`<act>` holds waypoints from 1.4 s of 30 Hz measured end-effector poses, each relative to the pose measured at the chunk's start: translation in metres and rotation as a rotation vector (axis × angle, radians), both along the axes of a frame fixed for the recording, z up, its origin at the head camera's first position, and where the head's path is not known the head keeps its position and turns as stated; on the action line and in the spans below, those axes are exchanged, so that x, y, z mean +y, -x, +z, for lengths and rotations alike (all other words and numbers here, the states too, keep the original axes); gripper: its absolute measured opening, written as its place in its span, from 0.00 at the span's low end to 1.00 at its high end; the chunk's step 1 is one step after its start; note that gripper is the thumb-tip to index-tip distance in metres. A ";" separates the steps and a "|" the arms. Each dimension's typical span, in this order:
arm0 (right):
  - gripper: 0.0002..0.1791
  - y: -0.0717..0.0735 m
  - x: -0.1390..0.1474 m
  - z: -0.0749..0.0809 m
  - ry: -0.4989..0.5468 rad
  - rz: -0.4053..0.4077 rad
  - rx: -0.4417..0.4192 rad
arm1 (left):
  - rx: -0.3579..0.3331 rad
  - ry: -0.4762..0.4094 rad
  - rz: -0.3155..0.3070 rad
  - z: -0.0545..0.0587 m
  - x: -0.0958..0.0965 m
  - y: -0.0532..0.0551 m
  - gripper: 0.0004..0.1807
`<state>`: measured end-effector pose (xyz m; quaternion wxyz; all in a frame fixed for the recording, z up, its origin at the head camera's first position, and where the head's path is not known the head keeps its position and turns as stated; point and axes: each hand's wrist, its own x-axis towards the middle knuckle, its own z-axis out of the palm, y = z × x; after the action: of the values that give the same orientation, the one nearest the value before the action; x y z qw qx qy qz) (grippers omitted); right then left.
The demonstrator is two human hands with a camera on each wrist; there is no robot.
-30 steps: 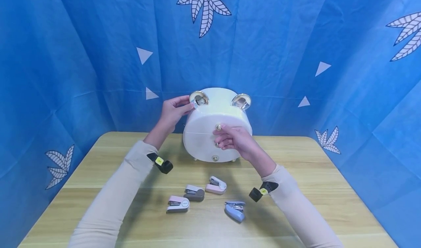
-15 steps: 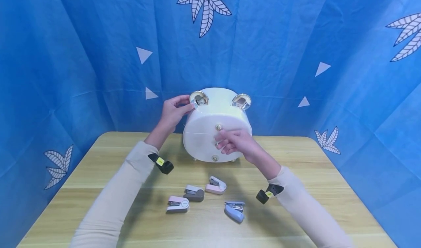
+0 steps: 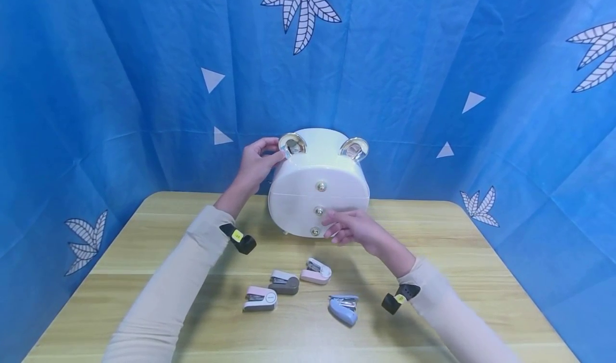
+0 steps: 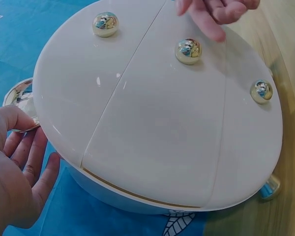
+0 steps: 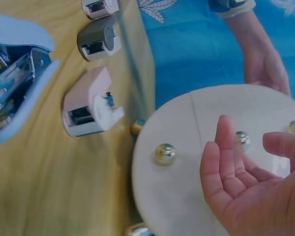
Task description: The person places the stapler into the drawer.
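Observation:
A white rounded storage box stands at the back of the table, with gold knobs down its front and two gold ears on top. My left hand pinches the box's left gold ear between thumb and fingers. In front of the box, my right hand hovers with loosely bent fingers, near the middle knob and holding nothing. The top knob and bottom knob are in plain sight. Thin seams cross the box's front, and its panels sit flush.
Several small staplers lie before the box: a pink-and-white one, a dark grey one, a white-and-pink one and a blue one. Blue patterned cloth hangs behind and beside the wooden table.
My right hand has come away from the top knob and moved down and slightly right, to beside the middle knob. The left hand stays on the ear, and the box stays put.

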<state>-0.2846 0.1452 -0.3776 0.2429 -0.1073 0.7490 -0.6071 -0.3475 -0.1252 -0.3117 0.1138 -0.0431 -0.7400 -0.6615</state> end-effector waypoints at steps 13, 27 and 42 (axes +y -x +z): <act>0.33 0.015 -0.010 -0.014 0.156 0.032 -0.200 | -0.004 0.003 -0.009 0.001 0.001 -0.001 0.19; 0.19 0.006 -0.023 -0.010 0.254 -0.058 -0.215 | 0.001 0.017 0.008 0.002 0.002 -0.002 0.19; 0.27 -0.035 -0.013 -0.008 0.136 -0.005 -0.148 | -0.008 0.065 -0.033 0.007 -0.001 -0.002 0.20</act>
<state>-0.2491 0.1318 -0.3855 0.2882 -0.0766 0.6864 -0.6633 -0.3454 -0.1265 -0.3050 0.0984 -0.0565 -0.7608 -0.6390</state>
